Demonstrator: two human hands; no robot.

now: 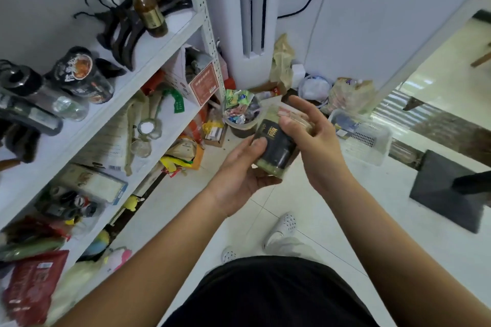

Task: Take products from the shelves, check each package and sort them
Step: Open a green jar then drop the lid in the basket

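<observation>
I hold a clear plastic jar (276, 146) with a black label and greenish contents in front of me, tilted. My left hand (239, 170) cups its lower end, thumb on the label. My right hand (310, 138) grips its upper end from the right, fingers over the lid. The white shelves (148, 53) on the left carry a brown pump bottle (148, 8), dark hangers (119, 32), dark pouches (82, 74) and bottles. Lower shelves hold a red carton (202, 79), packets and a red bag (32, 284).
A clear plastic basket (364, 138) sits on the tiled floor to the right of my hands. A bin full of wrappers (241, 117) stands by the shelf post. Bags and clutter lie along the wall. A dark stand base (449, 188) is at right. My white shoes (281, 228) are below.
</observation>
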